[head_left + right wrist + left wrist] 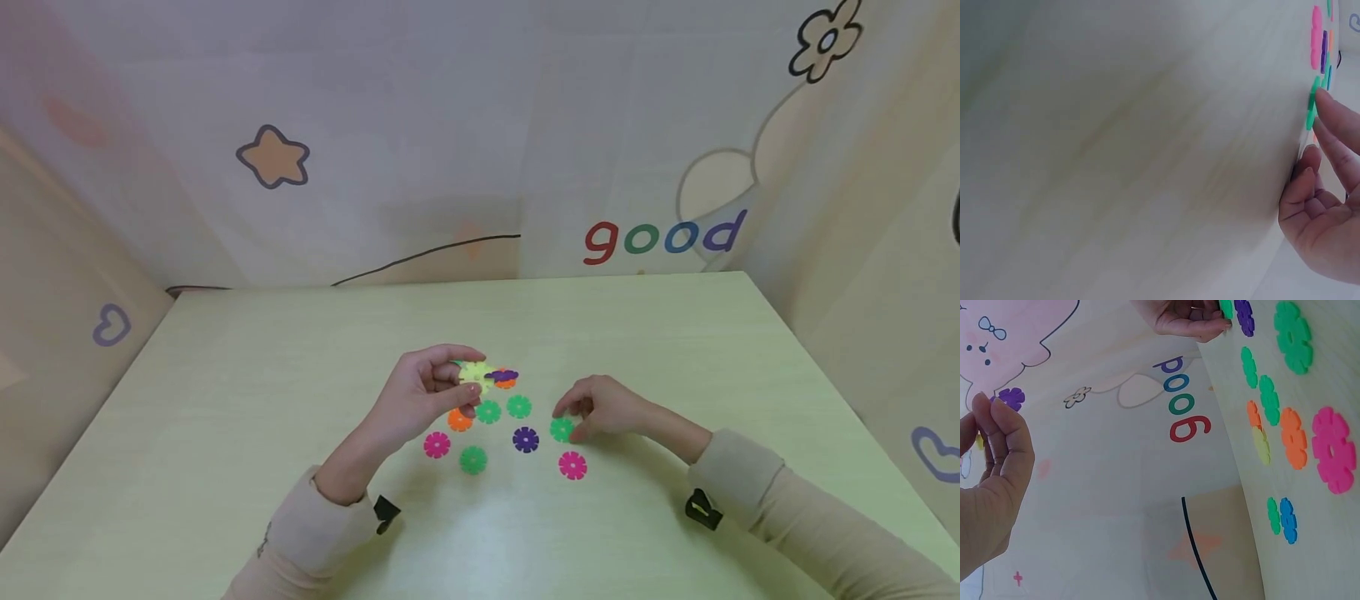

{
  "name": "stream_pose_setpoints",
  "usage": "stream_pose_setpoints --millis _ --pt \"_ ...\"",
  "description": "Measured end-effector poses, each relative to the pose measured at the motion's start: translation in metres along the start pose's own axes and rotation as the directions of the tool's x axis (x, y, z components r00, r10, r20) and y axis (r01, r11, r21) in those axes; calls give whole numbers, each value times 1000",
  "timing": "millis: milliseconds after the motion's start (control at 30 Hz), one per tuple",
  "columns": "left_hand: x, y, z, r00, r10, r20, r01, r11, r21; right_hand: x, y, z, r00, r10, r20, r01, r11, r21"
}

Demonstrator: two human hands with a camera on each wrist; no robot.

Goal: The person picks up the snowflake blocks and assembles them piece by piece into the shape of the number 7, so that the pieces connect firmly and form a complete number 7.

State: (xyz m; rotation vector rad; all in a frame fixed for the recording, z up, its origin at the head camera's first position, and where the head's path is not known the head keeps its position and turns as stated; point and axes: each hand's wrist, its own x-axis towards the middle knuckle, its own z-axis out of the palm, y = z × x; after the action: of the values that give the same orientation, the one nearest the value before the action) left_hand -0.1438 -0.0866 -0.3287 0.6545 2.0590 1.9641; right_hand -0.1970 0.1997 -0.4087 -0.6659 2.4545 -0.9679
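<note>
My left hand (420,387) is raised over the table and pinches a yellow notched plastic disc (472,377) between thumb and fingers. A purple notched disc (502,376), seen nearly edge-on, is joined to the yellow one's right side; it also shows past the fingertips in the left wrist view. At the right of the group, my right hand (611,406) has thumb and index finger at the rim of a green notched disc (561,429), pinching it at the tabletop. In the right wrist view the fingertips meet this green disc (1312,106), the other fingers curling below.
Loose discs lie between and below the hands: a purple disc (526,440), pink discs (573,466) (437,445), green discs (473,460) (519,407) and an orange disc (460,420). A blue disc (1288,520) shows in the left wrist view. A printed curtain (420,150) stands behind the table (247,400).
</note>
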Motion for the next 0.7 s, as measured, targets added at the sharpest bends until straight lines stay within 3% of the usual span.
stream_pose_setpoints --millis 433,700 --pt "0 -2 1 1000 -15 2 15 1000 14 -3 -4 2 1000 -3 -17 3 1000 -9" --pt "0 0 2 1000 -18 -2 18 1000 18 -4 -2 -3 999 -44 7 44 997 62"
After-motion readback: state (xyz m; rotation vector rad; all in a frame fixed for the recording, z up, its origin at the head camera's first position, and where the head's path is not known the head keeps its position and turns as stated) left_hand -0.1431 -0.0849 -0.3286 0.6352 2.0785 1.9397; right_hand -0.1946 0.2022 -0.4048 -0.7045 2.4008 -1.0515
